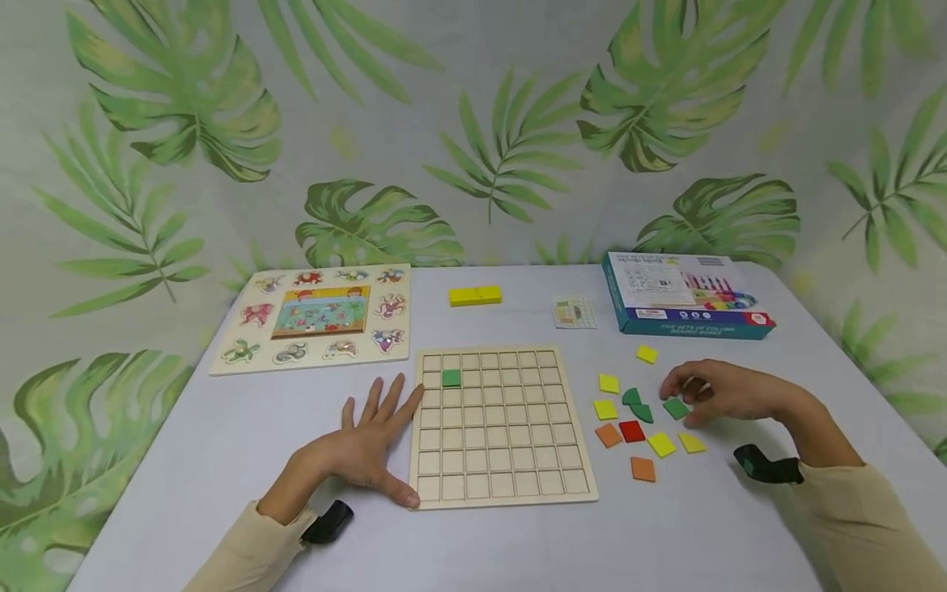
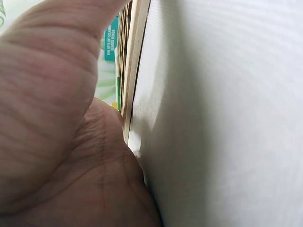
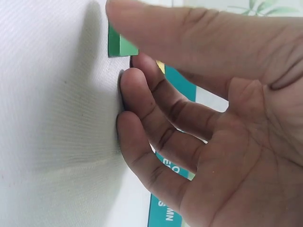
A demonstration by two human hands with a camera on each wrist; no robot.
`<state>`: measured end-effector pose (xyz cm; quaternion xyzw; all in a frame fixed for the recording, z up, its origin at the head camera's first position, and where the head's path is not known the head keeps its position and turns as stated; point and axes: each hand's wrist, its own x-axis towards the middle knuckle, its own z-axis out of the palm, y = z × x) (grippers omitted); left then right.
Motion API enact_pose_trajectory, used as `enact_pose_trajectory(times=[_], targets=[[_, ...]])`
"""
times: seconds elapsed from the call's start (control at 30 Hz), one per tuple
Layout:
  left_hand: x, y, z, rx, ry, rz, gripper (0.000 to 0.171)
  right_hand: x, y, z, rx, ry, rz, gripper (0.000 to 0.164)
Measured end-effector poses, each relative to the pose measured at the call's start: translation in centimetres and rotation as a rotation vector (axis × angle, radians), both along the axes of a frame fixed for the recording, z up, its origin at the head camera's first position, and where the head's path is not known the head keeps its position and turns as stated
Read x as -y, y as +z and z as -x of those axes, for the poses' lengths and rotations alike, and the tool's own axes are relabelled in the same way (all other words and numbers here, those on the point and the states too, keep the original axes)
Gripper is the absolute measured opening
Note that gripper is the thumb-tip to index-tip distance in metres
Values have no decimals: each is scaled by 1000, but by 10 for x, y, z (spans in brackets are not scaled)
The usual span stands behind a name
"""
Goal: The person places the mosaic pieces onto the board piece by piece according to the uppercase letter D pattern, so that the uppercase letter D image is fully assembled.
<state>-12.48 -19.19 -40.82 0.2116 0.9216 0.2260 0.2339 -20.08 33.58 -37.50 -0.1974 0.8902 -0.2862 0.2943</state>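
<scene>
Narrow gap between grid board (image 1: 503,438) and loose tiles (image 1: 632,432); box (image 1: 684,300) blocks beyond right grip (image 1: 728,390); near tablecloth (image 1: 518,551) free

White cloth spreads right across the worktop (image 1: 510,547), matt, and up close a fine ribbed weave shows! Around the middle sits the grid board (image 1: 503,427), pale matt wood, grooved into squares. Over towards the right edge, a green tile (image 1: 676,408), smooth-faced, and flat painted-looking yellow tiles (image 1: 661,445) beside it. Far right corner: a printed card box (image 1: 691,321), slightly glossy. Far left corner, a smooth wood-look puzzle board (image 1: 348,326). Behind, leaf-printed fabric (image 1: 385,148), softly creased.
</scene>
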Motion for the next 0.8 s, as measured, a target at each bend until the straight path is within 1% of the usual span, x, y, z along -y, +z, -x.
enact_pose_trajectory(times=[0.3,0.5,0.63,0.8], targets=[[1,1,0,5,-2,2,145,4,1,-1,2,-9,-16,38],[-1,2,-1,10,1,6,145,3,-2,0,-1,-11,-11,36],[-1,2,-1,13,2,6,145,4,-4,0,2,-30,-25,36],[-1,3,-2,10,1,14,145,7,-1,-1,-36,-38,-63,35]])
